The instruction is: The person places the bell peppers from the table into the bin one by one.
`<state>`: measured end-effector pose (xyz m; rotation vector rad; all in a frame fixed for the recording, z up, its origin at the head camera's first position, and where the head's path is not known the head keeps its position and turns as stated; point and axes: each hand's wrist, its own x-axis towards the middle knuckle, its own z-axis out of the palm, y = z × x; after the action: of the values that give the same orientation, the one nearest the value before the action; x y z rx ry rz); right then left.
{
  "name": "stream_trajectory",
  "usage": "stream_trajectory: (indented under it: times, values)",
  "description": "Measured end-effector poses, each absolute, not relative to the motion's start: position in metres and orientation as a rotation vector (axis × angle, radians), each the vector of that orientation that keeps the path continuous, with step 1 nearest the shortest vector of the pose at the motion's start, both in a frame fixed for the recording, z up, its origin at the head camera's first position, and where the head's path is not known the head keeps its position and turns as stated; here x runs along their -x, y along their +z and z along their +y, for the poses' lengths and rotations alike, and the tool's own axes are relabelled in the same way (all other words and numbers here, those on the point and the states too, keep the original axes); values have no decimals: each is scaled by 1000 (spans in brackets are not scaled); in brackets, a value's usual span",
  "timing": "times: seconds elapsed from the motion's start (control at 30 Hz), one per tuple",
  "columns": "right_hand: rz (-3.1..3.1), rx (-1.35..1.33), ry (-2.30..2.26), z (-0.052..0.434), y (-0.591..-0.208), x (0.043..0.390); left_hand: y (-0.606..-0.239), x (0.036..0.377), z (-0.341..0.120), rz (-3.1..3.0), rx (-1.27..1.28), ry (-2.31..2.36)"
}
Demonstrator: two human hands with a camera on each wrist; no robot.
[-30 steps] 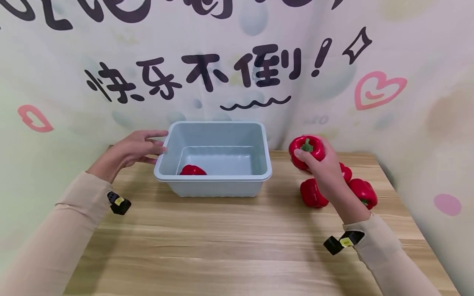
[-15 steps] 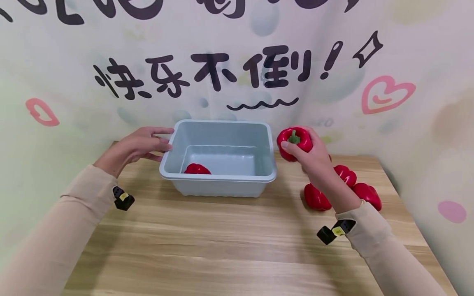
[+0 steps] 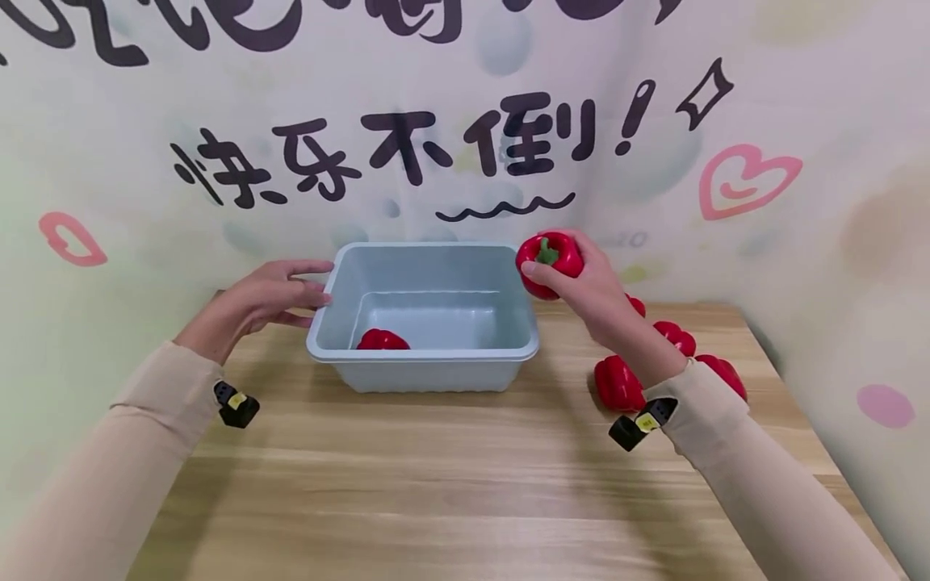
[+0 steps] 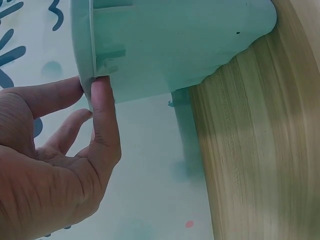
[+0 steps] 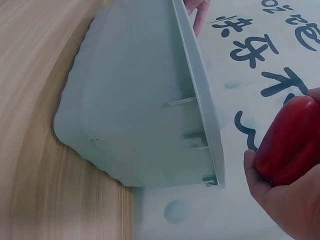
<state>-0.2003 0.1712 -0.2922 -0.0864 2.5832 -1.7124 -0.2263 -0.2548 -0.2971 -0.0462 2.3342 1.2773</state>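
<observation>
Wooden table, left hand flat against bin rim, right hand gripping pepper at far corner

The bell pepper inside the tub shows only its top; the tub's near wall hides the rest. Of the bell peppers on the table, the right hand and its forearm cover several in part, so their count stays unclear. In the right wrist view the held bell pepper runs off the picture's right edge. The wall lettering is cut by the top edge.
</observation>
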Motion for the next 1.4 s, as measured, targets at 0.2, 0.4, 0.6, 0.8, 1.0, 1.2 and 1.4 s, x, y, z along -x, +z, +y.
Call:
stream_trajectory:
  times: [0.2, 0.4, 0.6, 0.8, 1.0, 1.2, 1.4]
  values:
    - [2536, 108, -1708, 163, -295, 210, -301, 222, -262, 2330, 62, 1286]
    - [2524, 122, -1692, 160, -292, 214, -300, 224, -261, 2331, 63, 1292]
    - [2546, 165, -1666, 156, -286, 222, -298, 225, -258, 2331, 61, 1291]
    - [2595, 184, -1615, 152, -283, 231, -296, 226, -252, 2336, 56, 1295]
    - [2624, 245, -1539, 142, -277, 238, -293, 225, -252, 2387, 40, 1250]
    - [2608, 319, -1437, 133, -280, 244, -294, 226, -254, 2373, 35, 1267]
    - [2587, 463, -1339, 126, -286, 250, -296, 226, -253, 2355, 44, 1276]
